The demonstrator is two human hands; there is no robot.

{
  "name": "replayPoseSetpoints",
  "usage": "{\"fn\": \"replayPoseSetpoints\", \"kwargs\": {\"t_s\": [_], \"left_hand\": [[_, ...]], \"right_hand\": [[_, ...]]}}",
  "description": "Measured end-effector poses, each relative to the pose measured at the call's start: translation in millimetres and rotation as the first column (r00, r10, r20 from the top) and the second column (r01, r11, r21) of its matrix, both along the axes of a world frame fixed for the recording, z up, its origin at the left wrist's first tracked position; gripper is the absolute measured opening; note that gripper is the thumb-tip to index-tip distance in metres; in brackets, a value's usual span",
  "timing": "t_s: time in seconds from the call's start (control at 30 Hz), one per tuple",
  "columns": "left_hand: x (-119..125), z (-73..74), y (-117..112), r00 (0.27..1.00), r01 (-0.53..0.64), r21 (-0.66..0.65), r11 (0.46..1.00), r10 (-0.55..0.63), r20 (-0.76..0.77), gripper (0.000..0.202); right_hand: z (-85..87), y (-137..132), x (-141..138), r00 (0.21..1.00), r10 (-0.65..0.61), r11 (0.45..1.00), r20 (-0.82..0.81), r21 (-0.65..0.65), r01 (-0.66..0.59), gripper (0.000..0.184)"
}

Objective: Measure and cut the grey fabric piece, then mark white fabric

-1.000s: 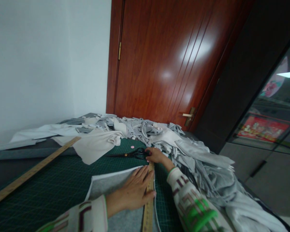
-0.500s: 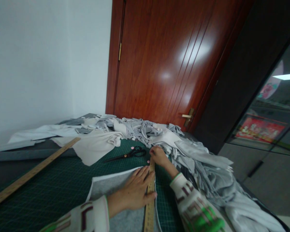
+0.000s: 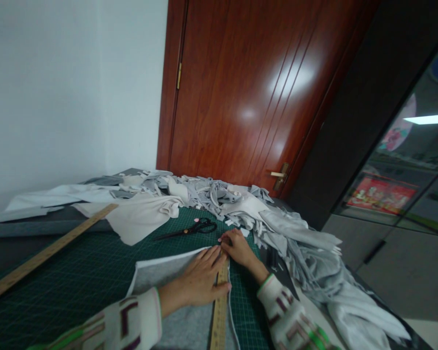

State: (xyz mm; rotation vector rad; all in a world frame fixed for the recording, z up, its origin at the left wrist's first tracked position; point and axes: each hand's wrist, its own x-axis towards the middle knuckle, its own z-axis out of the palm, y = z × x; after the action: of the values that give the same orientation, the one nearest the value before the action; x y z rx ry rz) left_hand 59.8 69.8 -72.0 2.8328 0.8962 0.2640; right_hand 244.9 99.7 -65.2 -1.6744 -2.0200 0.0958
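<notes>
My left hand [image 3: 200,279] lies flat with fingers spread on a grey felt sheet [image 3: 156,277] and presses a short wooden ruler [image 3: 219,311] along the sheet's right edge. My right hand [image 3: 237,246] rests at the ruler's far end with its fingers curled together; whether they hold anything is hidden. Black scissors [image 3: 193,228] lie on the green cutting mat [image 3: 76,277] just beyond both hands, with a small pink disc [image 3: 196,220] beside them.
A long wooden ruler [image 3: 47,253] runs diagonally across the mat's left side. Heaps of grey and cream cloth [image 3: 241,204] cover the table's far and right edges. A brown door [image 3: 248,92] stands behind, white wall on the left, dark glass on the right.
My right hand has drawn back from the scissors' handles to the far end of the short ruler. The scissors stay on the mat. My left hand holds its place.
</notes>
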Motion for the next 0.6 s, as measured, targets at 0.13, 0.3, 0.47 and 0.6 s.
{"fn": "replayPoseSetpoints", "kwargs": {"t_s": [0.13,0.3,0.47,0.6], "left_hand": [[-0.9,2.2,-0.5,1.000,-0.008,0.008,1.000,0.008,-0.030,0.075],[-0.9,4.9,-0.6,0.999,-0.004,-0.001,1.000,0.004,-0.052,0.076],[0.2,4.5,-0.9,0.999,-0.002,-0.009,1.000,0.001,-0.049,0.075],[0.7,1.3,0.6,0.999,-0.009,-0.008,1.000,0.009,-0.035,0.075]], "right_hand": [[5.3,17.3,-7.1,0.999,-0.030,0.998,0.045,-0.062,0.032,0.011],[10.1,33.1,-8.4,0.994,-0.052,0.980,0.096,-0.186,0.070,0.004],[10.4,41.4,-7.9,0.989,-0.076,0.966,0.125,-0.239,0.104,0.010],[5.2,37.0,-10.2,0.993,-0.085,0.980,0.084,-0.174,0.099,0.007]]}}
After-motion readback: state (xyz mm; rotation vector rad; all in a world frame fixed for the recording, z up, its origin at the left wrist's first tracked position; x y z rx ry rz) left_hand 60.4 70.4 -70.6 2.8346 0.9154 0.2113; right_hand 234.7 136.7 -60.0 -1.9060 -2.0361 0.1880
